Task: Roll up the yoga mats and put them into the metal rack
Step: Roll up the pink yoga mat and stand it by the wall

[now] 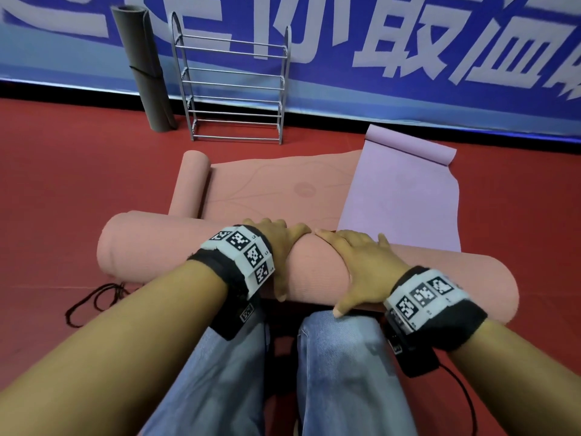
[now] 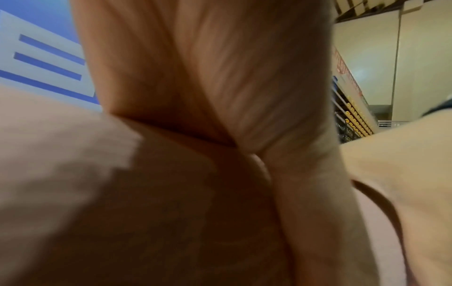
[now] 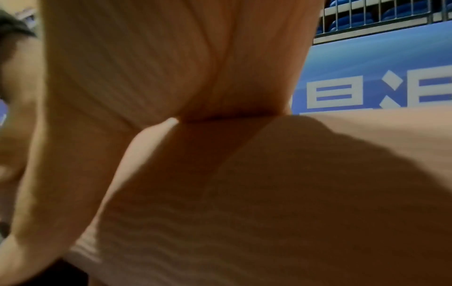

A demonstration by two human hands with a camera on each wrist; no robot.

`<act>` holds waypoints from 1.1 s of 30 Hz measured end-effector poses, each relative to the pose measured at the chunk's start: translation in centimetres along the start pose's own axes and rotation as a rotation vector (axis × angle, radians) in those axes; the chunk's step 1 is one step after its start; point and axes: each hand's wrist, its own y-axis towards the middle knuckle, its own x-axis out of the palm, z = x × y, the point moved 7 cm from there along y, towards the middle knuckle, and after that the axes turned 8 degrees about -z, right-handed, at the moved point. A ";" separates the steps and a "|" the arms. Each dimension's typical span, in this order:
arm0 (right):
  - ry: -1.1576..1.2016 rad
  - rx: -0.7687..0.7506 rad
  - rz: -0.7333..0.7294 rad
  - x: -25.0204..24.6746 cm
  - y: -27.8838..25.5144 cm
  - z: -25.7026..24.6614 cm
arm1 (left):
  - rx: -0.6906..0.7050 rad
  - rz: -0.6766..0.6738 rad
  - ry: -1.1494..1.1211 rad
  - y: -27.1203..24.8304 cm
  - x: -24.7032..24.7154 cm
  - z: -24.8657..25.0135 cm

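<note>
A thick pink mat roll [image 1: 157, 247] lies crosswise on the red floor just beyond my knees. My left hand [image 1: 279, 247] lies over its middle, fingers over the top and thumb on the near side. My right hand [image 1: 361, 265] presses on it beside the left, fingers spread. In the wrist views each palm [image 2: 220, 58] [image 3: 146, 58] sits flat against the pink roll [image 2: 73, 193] [image 3: 293, 193]. Beyond lies a second pink mat [image 1: 276, 187], flat, with its left end rolled. A purple mat [image 1: 402, 196] lies across its right part. The metal rack [image 1: 232, 83] leans at the wall.
A grey rolled mat [image 1: 141, 67] with a strap stands against the blue banner wall [image 1: 408, 73], left of the rack. A black cord [image 1: 94, 300] lies looped on the floor by the roll's left end. My jeans-clad knees [image 1: 339, 357] are right behind the roll.
</note>
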 end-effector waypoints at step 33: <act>-0.099 0.034 0.136 -0.3 1.7 0.0 | -0.058 0.168 0.035 0.3 0.5 -0.9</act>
